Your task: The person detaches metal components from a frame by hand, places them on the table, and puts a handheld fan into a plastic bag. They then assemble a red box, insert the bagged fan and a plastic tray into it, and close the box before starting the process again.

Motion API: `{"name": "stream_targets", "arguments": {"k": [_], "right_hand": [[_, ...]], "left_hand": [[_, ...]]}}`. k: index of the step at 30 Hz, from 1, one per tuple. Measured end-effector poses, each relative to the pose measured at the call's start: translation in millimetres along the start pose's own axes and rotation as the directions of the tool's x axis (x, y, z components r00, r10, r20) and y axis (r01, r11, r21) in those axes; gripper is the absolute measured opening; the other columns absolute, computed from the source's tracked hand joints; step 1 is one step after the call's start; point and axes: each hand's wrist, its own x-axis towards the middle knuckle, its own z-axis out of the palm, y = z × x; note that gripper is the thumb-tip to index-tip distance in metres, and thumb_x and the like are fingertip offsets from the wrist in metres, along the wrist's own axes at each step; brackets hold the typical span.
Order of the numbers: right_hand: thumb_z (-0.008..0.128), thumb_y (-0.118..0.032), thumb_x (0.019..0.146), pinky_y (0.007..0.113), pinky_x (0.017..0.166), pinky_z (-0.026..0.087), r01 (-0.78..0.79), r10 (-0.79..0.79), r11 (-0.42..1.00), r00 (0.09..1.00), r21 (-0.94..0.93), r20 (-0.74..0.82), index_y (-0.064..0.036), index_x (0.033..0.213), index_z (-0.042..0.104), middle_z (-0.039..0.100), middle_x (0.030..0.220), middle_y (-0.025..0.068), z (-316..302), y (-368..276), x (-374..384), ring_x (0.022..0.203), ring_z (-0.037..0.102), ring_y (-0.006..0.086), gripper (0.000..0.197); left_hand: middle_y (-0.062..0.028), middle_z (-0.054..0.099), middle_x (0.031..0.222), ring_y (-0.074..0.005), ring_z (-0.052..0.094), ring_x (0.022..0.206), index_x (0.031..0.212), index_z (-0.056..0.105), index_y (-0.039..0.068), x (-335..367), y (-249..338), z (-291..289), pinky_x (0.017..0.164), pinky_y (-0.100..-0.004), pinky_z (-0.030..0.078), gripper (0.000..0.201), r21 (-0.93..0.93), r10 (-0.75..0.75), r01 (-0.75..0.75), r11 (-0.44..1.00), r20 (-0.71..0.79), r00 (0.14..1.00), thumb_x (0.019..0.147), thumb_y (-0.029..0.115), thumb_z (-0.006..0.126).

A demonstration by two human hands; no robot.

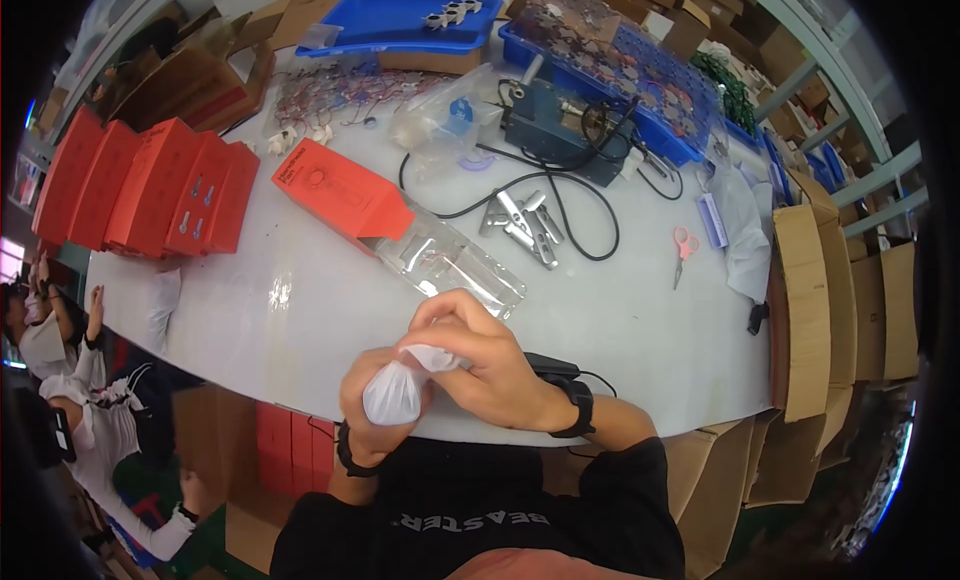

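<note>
Close to the table's front edge, my left hand (364, 405) is wrapped round a thin white plastic bag (393, 396) that bulges round something I cannot make out. The fingers of my right hand (480, 360) are closed on the bag's gathered end. Just beyond my hands lies a clear plastic tray (455, 265), partly slid out of an orange-red box (340, 192). Several silver metal parts (522, 225) rest in a loose pile to the right of the tray.
Orange-red boxes (150, 190) stand in a row at left. Further back are a blue machine (560, 130) with black cables, a blue tray (400, 20) and a crate of small parts (620, 65). Pink-handled scissors (683, 248) lie at right. Cardboard cartons (805, 310) flank the table; a person (90, 420) is at left.
</note>
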Motion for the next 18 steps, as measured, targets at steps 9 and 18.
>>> {"name": "stream_targets", "arguments": {"k": [9, 18], "right_hand": [[0.064, -0.011, 0.096, 0.028, 0.072, 0.050, -0.737, 0.666, 0.590, 0.675, 0.330, 0.318, 0.0023, 0.116, 0.062, 0.067, 0.095, 0.0059, -9, 11, 8, 0.086, 0.063, 0.0142, 0.025], [0.068, -0.021, 0.094, 0.029, 0.070, 0.051, -0.437, 0.415, 0.869, 0.899, 0.232, 0.139, 0.0035, 0.121, 0.058, 0.067, 0.105, 0.0065, -29, -19, 9, 0.081, 0.063, 0.0145, 0.037]], "left_hand": [[-0.0022, 0.067, 0.108, -0.0244, 0.064, 0.101, 0.114, 0.061, 0.022, 39, 22, -38, 0.096, -0.0421, 0.045, 0.036, 0.704, 0.756, -0.675, 0.220, 0.314, 0.574, 0.081, 0.017, 0.075], [-0.0055, 0.065, 0.126, -0.0276, 0.062, 0.115, 0.125, 0.062, 0.019, 90, 58, -42, 0.105, -0.0441, 0.043, 0.041, 0.585, 0.578, -0.772, 0.248, 0.550, 0.603, 0.085, 0.013, 0.066]]}}
